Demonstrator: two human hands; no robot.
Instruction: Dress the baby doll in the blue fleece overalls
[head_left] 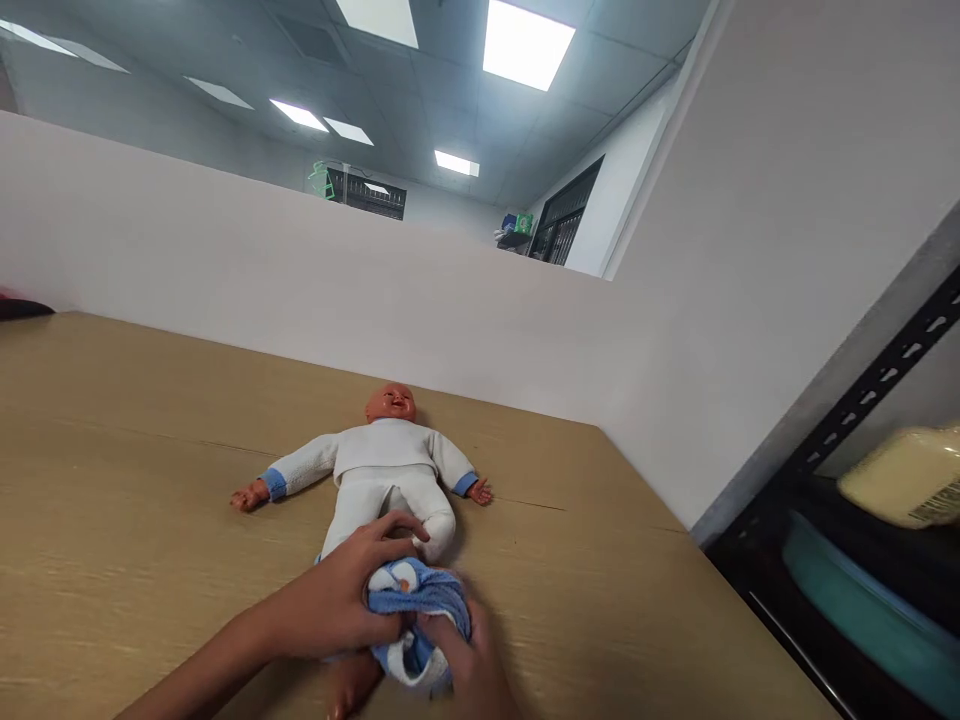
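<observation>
A baby doll (386,445) lies on its back on the wooden table (600,600), head toward the wall, in a white top and white trousers with blue cuffs. A bunched blue-and-white cloth garment (431,590) with a white and orange patch is by the doll's lower leg on the right. My left hand (360,580) grips its left side, fingers reaching over the doll's leg. On the garment's other side, my right hand (476,655) is closed with the thumb pressed into the folds. One bare doll foot (349,685) shows below my left wrist. The other foot is hidden.
A low white wall (450,310) runs behind the table and meets a taller wall (787,200) on the right. At the right stands a black metal rack (877,390) holding a yellow package (907,475) and a teal item (862,600). A dark object (22,308) sits at the far left.
</observation>
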